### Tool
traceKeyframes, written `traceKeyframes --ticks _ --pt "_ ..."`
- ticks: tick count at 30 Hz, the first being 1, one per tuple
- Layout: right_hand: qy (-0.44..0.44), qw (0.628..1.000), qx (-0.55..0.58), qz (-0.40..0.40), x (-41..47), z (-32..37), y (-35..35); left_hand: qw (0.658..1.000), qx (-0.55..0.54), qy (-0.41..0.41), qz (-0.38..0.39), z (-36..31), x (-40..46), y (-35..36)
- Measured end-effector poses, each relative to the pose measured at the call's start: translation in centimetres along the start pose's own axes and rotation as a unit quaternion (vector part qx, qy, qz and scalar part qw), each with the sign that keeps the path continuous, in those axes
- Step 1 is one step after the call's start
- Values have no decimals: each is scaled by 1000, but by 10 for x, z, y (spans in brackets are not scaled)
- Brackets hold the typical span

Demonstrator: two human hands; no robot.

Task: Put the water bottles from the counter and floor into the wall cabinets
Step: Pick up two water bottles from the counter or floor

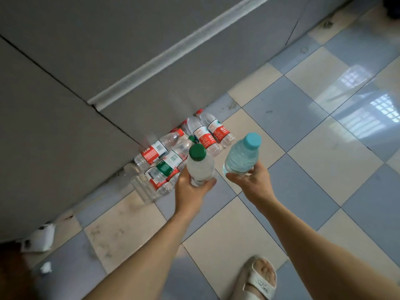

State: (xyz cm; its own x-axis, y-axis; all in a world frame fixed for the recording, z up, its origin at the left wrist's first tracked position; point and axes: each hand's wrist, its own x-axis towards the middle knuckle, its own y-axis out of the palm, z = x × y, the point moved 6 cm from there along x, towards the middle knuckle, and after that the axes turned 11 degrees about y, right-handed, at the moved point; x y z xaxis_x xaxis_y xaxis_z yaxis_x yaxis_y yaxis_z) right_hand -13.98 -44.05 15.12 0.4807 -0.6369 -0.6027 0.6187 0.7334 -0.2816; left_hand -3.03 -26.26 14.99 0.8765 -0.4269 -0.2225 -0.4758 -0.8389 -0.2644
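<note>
Two bottles are held up above the floor [303,169], one in each hand, caps pointing up toward the camera. The green-capped bottle [200,167] is gripped low down by the left hand [190,189]; its body looks cloudy white. The blue-capped bottle [242,156] is gripped at its base by the right hand [253,182]; it is clear and pale blue. About six more bottles [184,152], mostly red-labelled, are lying in a heap on the floor against the grey cabinet [86,83].

A pile of bottles [179,152] lies on the floor [303,148], right against the cabinet [86,83]. Two held bottles [200,167] are just in front of the pile. A foot [259,278] stands far in front of it.
</note>
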Motion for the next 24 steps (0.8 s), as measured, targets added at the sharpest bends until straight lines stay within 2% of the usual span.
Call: traceKeyframes --ticks 6,12,18,24 --pt "-89 994 -60 28 -127 190 -2 996 6 75 -49 -207 -23 -115" --pt "-163 984 -46 59 -267 406 -6 987 -44 140 -60 -422 -48 -234" --pt "-248 967 -36 45 -405 589 3 960 -10 262 -98 -615 -76 -377" --pt "-342 937 2 72 -546 744 55 928 5 352 -119 -777 -109 -529"
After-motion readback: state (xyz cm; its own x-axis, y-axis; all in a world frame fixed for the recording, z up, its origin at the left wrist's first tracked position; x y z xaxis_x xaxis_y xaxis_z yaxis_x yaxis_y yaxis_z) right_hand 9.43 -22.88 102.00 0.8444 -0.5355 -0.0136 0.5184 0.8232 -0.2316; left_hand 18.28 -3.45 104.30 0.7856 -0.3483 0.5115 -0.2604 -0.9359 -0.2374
